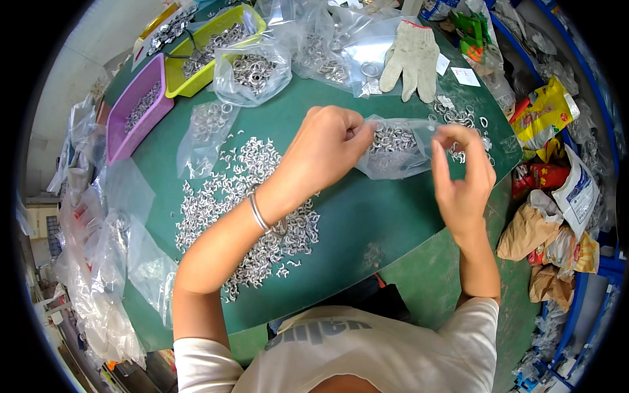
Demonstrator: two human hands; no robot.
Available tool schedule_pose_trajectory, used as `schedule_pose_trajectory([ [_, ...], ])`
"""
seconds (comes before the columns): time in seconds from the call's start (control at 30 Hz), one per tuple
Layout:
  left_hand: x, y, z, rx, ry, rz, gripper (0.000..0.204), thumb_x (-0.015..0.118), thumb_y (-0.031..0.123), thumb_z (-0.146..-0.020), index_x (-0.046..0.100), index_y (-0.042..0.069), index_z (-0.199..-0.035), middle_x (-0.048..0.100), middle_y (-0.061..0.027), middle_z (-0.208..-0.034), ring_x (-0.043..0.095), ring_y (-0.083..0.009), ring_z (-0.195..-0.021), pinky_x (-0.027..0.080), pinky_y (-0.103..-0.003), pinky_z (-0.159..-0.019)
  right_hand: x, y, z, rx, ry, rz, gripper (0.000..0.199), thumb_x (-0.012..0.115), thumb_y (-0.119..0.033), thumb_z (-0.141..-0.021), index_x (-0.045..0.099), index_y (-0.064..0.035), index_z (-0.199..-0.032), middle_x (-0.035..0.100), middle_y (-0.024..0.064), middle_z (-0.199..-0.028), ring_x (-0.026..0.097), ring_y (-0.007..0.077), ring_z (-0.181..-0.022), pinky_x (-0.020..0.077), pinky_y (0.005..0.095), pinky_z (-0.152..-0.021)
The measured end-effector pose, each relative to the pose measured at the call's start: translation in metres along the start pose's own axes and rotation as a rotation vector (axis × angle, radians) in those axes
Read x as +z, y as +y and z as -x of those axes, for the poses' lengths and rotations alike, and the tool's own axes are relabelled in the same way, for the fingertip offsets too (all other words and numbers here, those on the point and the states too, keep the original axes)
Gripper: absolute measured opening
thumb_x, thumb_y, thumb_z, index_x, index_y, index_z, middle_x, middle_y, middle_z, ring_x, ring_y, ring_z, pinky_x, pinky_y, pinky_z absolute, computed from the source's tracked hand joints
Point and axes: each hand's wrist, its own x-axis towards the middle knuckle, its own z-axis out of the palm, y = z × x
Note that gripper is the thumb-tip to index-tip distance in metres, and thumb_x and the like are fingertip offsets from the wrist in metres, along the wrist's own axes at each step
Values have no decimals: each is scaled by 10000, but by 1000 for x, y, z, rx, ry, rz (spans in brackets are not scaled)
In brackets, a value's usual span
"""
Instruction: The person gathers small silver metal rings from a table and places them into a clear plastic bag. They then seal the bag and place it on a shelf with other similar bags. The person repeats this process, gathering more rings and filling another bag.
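Note:
A clear plastic bag (401,166) filled with small silvery metal pieces is stretched between my hands above the green table. My left hand (331,145) is closed with thumb and fingers pinching the bag's left end. At the opposite end, my right hand (466,171) has its thumb and index fingertips close together on the bag's edge. A broad pile of small curved metal pieces (252,226) lies on the table, partly covered by my left forearm. More metal rings and pieces (462,118) are scattered just beyond my right hand.
A purple bin (136,124) and a yellow-green bin (190,82) hold metal parts at the far left. Beside them sit an open bag of rings (253,73) and a smaller bag (208,131). A knitted glove (411,62) lies at the back. Blue shelving (569,327) with packages stands right.

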Motion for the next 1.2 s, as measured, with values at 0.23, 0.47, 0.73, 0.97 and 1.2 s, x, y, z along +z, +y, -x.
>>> schedule_pose_trajectory([
  [0.23,5,-1,-7,98,-2,-14,375,571,203,-872,546,-48,-595,367,-34,-453,319,-67,-452,281,-270,-411,20,-6,-18,108,-686,296,253,525,80,-671,526,105,-923,573,250,-900,571,378,-887,462,413,-801],
  [0.47,2,-3,-9,42,10,0,373,576,207,-870,551,-39,-591,369,-3,-458,306,-51,-461,257,-257,-412,8,2,-10,-17,-672,109,353,506,111,-644,534,98,-996,582,229,-971,550,359,-975,446,408,-842],
  [0.73,-2,0,-3,-15,-9,34,368,578,212,-868,559,-27,-589,341,25,-468,282,-38,-476,222,-257,-414,-3,5,-17,-21,-687,-30,419,491,105,-667,510,113,-1086,543,243,-1097,524,377,-1023,434,399,-878],
  [0.97,3,-1,-5,-6,-3,84,352,588,195,-862,557,-30,-594,352,32,-476,281,-32,-488,223,-251,-418,7,2,-8,-177,-810,227,406,466,33,-751,474,118,-1148,500,267,-1204,473,382,-1146,380,422,-973],
  [1.2,-2,0,2,-2,-8,68,336,598,168,-855,533,-33,-593,332,28,-483,264,-36,-496,215,-253,-422,-21,-11,-10,-135,-1007,84,549,456,119,-658,476,67,-1205,475,214,-1265,391,349,-1238,308,418,-1042],
])
